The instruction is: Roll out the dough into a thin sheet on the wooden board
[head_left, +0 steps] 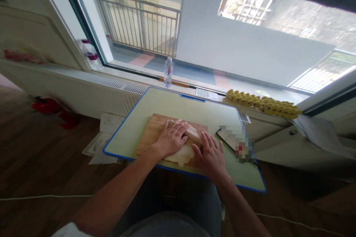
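A pale rolling pin (193,132) lies slantwise over a flattened sheet of dough (180,155) with an uneven edge. The dough rests on a wooden cutting board (150,133). My left hand (174,139) lies across the pin's left part, fingers stretched out, covering much of it. At the pin's right end, my right hand (210,153) touches it with spread fingers. Neither hand is wrapped round the pin. What is under the palms is hidden.
A small blue-edged table (133,118) bears the board and a phone (230,140), partly blurred out. On the windowsill stand a water bottle (168,72) and a row of yellow egg-carton-like pieces (261,103). A red fire extinguisher (54,109) is at the left.
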Available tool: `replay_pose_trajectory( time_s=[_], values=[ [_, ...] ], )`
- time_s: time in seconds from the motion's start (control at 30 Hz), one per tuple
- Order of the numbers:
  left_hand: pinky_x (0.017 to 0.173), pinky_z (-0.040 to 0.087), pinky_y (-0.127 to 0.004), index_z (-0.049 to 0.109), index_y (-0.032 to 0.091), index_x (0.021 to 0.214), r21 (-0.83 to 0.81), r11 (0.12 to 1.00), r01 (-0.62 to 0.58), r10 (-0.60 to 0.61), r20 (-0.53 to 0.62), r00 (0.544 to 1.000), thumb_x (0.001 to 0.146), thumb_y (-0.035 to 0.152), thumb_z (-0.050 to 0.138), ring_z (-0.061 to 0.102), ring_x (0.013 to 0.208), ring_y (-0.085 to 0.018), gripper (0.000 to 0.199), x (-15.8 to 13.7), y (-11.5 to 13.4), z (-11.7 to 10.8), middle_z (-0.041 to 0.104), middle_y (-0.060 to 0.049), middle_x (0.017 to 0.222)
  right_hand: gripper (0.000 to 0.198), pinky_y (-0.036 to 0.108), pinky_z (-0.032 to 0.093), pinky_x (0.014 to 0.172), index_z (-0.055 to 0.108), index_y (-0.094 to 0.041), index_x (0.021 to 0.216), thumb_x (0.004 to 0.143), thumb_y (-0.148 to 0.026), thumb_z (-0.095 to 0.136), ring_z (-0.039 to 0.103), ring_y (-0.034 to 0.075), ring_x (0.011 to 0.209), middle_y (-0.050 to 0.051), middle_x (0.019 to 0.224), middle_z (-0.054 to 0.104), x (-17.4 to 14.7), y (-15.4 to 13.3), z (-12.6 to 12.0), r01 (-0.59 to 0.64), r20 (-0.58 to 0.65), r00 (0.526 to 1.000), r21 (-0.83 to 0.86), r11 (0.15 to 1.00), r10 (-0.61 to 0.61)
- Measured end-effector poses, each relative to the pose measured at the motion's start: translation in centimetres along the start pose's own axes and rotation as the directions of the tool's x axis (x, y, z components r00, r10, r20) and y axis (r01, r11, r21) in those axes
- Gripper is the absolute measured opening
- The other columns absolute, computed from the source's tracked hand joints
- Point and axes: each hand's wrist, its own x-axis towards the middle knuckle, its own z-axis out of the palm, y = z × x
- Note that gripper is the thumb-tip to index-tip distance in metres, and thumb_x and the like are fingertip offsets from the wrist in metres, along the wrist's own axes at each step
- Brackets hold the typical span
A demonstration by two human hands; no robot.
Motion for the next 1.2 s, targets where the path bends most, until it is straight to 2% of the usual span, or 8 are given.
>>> replay_pose_trajectory(
  time_s=[0.27, 0.37, 0.47, 0.6, 0.73, 0.9, 1.07, 1.2],
  values=[
    [0.132, 0.014, -0.057, 0.046, 0.026, 0.158, -0.025, 1.000, -0.018, 0.017, -0.021, 1.000, 0.104, 0.033, 0.048, 0.034, 0.157, -0.026, 0.055, -5.3, 0.3, -1.1, 0.048, -0.006, 0.165, 0.067, 0.060, 0.026, 0.124, 0.034, -0.016, 0.164, 0.107, -0.051, 0.040, 0.036, 0.032, 0.154, 0.017, 0.165, 0.044, -4.9, -1.5, 0.2, 0.115, -0.069, 0.991, 0.029, 0.993, -0.113],
    [0.132, 0.015, -0.058, 0.047, 0.026, 0.158, -0.021, 1.000, -0.017, 0.017, -0.014, 1.000, 0.104, 0.037, 0.049, 0.035, 0.157, -0.027, 0.055, -4.9, 0.3, -1.0, 0.048, -0.007, 0.165, 0.066, 0.061, 0.026, 0.123, 0.035, -0.016, 0.163, 0.108, -0.052, 0.038, 0.036, 0.032, 0.154, 0.016, 0.165, 0.044, -4.6, -1.4, 0.3, 0.102, -0.061, 0.993, 0.026, 0.994, -0.100],
    [0.131, 0.017, -0.062, 0.049, 0.026, 0.155, -0.013, 1.000, -0.009, 0.008, -0.005, 1.000, 0.104, 0.040, 0.049, 0.036, 0.156, -0.028, 0.053, -3.2, 0.2, -0.7, 0.049, -0.007, 0.164, 0.064, 0.062, 0.024, 0.123, 0.038, -0.016, 0.162, 0.108, -0.051, 0.037, 0.036, 0.032, 0.154, 0.016, 0.165, 0.045, -3.0, -0.9, 0.4, 0.071, -0.038, 0.997, 0.016, 0.997, -0.070],
    [0.128, 0.020, -0.068, 0.050, 0.026, 0.154, 0.016, 1.000, 0.004, -0.004, 0.009, 1.000, 0.104, 0.037, 0.050, 0.036, 0.156, -0.030, 0.052, -0.6, 0.4, -0.3, 0.049, -0.007, 0.164, 0.064, 0.061, 0.024, 0.123, 0.042, -0.014, 0.159, 0.107, -0.051, 0.041, 0.041, 0.033, 0.150, 0.018, 0.161, 0.049, -0.6, -0.3, 0.2, 0.033, -0.047, 0.998, -0.005, 0.999, -0.033],
    [0.127, 0.024, -0.068, 0.052, 0.026, 0.153, 0.027, 1.000, 0.010, -0.010, -0.020, 1.000, 0.102, 0.035, 0.051, 0.038, 0.155, -0.030, 0.051, 0.3, 0.5, 0.2, 0.052, -0.008, 0.161, 0.065, 0.059, 0.025, 0.123, 0.044, -0.012, 0.157, 0.105, -0.051, 0.045, 0.044, 0.033, 0.146, 0.017, 0.159, 0.052, 0.2, 0.0, 0.1, 0.026, -0.052, 0.998, -0.026, 0.999, -0.027],
    [0.129, 0.020, -0.066, 0.051, 0.026, 0.154, 0.023, 1.000, -0.009, 0.010, -0.072, 0.997, 0.103, 0.038, 0.051, 0.037, 0.155, -0.029, 0.052, -1.7, 0.3, 0.5, 0.053, -0.008, 0.160, 0.065, 0.059, 0.026, 0.123, 0.041, -0.014, 0.159, 0.105, -0.051, 0.045, 0.041, 0.034, 0.149, 0.016, 0.162, 0.048, -1.5, -0.4, 0.3, 0.040, -0.040, 0.998, -0.001, 0.999, -0.040],
    [0.132, 0.014, -0.059, 0.047, 0.024, 0.157, 0.007, 0.999, -0.032, 0.033, -0.067, 0.997, 0.104, 0.039, 0.049, 0.034, 0.157, -0.028, 0.055, -4.8, 0.2, -0.1, 0.049, -0.008, 0.164, 0.067, 0.058, 0.027, 0.123, 0.036, -0.016, 0.162, 0.106, -0.053, 0.043, 0.037, 0.033, 0.153, 0.016, 0.165, 0.044, -4.2, -1.1, 0.6, 0.094, -0.068, 0.993, 0.008, 0.996, -0.093],
    [0.132, 0.013, -0.059, 0.046, 0.025, 0.158, 0.000, 1.000, -0.025, 0.025, -0.060, 0.998, 0.104, 0.041, 0.050, 0.034, 0.157, -0.028, 0.057, -5.4, 0.2, -0.2, 0.047, -0.007, 0.165, 0.069, 0.060, 0.027, 0.122, 0.035, -0.016, 0.162, 0.105, -0.054, 0.044, 0.037, 0.033, 0.153, 0.016, 0.165, 0.045, -4.4, -1.3, 0.7, 0.098, -0.081, 0.992, 0.010, 0.995, -0.096]
  ],
)
